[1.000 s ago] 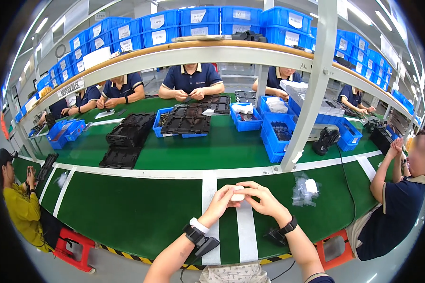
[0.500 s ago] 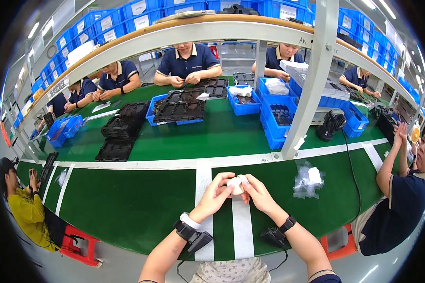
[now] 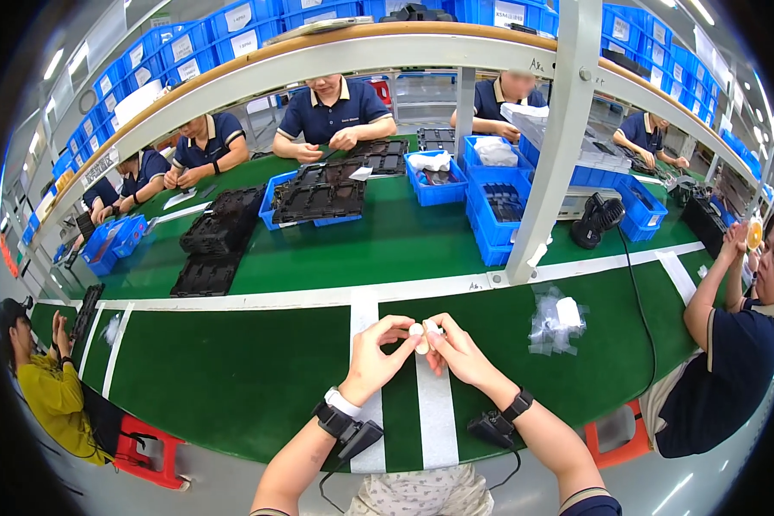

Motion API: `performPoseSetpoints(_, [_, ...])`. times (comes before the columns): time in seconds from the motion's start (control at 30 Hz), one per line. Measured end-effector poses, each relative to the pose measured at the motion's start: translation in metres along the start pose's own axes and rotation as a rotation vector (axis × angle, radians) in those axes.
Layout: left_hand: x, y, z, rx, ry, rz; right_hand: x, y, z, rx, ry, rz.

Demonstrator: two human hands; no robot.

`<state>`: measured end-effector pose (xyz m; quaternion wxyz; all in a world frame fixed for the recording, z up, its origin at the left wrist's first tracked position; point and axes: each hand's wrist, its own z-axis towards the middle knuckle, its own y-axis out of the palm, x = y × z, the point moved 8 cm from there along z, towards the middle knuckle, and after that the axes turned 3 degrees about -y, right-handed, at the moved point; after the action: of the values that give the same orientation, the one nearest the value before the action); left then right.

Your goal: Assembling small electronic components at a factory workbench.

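In front of me, above the green bench top, my left hand [image 3: 376, 354] and my right hand [image 3: 461, 351] meet, fingertips almost touching. Between their thumbs and fingers is a small cream-white thing [image 3: 420, 341], rounded and soft-looking. White bits show at the fingertips of both hands; whether they are one piece or several caps on the fingers I cannot make out. Both hands are closed in a pinch. A white band and a black strap with a device circle my left wrist; another black strap with a device is on my right.
Clear plastic scraps with a white piece [image 3: 568, 312] lie right of my hands. A black fan [image 3: 597, 220] trails a cable along the bench. Beyond a white post [image 3: 559, 146] stand blue bins [image 3: 495, 211] and stacked black trays [image 3: 219, 224]. Co-workers sit opposite and at both sides.
The cream-white thing looks smaller and more covered by my fingers. My right fingers have shifted over it, and the whole view has moved slightly.
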<state>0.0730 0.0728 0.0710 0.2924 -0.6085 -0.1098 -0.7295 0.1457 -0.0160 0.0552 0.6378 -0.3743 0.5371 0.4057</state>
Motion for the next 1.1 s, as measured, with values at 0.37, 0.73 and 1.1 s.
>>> performPoseSetpoints(0.37, [0.028, -0.012, -0.002, 0.176, 0.298, 0.186, 0.009, 0.002, 0.002, -0.023, 0.038, 0.133])
performPoseSetpoints(0.73, [0.032, -0.003, -0.004, 0.107, 0.255, 0.308, 0.014, 0.004, 0.004, 0.022, -0.047, 0.011])
performPoseSetpoints(1.1, [0.017, -0.008, -0.004, 0.093, 0.143, -0.279, 0.013, -0.001, 0.002, 0.082, 0.022, 0.073])
